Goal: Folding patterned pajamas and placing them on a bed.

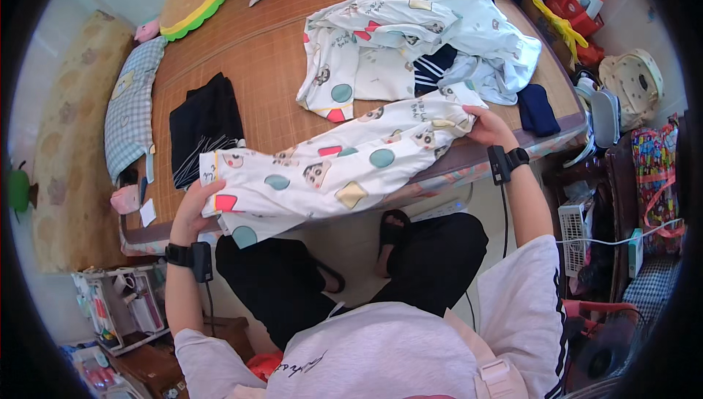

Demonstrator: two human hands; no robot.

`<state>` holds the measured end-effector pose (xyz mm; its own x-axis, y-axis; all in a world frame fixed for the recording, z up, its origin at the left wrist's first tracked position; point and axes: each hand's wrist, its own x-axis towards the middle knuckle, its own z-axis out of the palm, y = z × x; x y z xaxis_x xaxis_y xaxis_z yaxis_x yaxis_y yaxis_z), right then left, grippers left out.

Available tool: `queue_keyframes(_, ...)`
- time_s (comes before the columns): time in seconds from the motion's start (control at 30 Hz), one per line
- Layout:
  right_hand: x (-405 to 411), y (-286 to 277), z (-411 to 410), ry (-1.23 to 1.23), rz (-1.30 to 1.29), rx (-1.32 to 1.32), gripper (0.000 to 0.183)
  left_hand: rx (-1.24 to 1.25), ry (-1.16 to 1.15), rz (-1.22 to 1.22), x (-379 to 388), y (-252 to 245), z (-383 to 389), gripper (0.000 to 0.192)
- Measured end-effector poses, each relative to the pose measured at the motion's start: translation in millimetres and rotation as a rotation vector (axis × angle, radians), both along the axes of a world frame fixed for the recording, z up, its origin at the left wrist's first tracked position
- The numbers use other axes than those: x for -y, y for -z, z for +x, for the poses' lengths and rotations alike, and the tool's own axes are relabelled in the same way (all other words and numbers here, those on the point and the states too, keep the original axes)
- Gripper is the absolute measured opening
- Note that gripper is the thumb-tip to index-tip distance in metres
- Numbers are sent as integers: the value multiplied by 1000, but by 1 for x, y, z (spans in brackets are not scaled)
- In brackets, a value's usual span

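Stretched between my hands is a white cartoon-print garment (340, 173), probably pajama trousers, folded lengthwise. My left hand (199, 204) grips its left end, where a corner hangs below the bed's edge. At the right end, my right hand (490, 127) pinches the other edge of the cloth. Beyond it, a matching printed garment (384, 69) lies spread on the bed mat (263, 64), partly over a navy striped cloth (436, 69) and other white clothes. Folded black clothing (206, 118) rests near my left hand, and a small folded navy cloth (537, 109) is right of my right hand.
A checked pillow (134, 105) and a burger-shaped cushion (195, 6) sit at the bed's left. A cream backpack (631, 86) and red bags (585, 9) stand to the right. White shelving (129, 305) is at lower left. A power strip (439, 210) lies on the floor under the bed's edge.
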<state>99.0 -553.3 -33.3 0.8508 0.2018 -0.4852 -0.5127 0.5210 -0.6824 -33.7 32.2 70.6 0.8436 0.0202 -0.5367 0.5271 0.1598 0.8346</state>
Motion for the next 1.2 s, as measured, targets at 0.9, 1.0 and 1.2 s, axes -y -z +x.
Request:
queue_keyframes(0.9,-100,-33,-34,117,-695,311,51,-24,58,-8,36,96,55,29)
queue_keyframes(1.0,-124,-25,-38,-134,-761,404,45,-106,135,358,45,94,57,30)
queue_keyframes(1.2,-80,35,-13,-162,-1364,761,43,185,51,555,57,109,48,49)
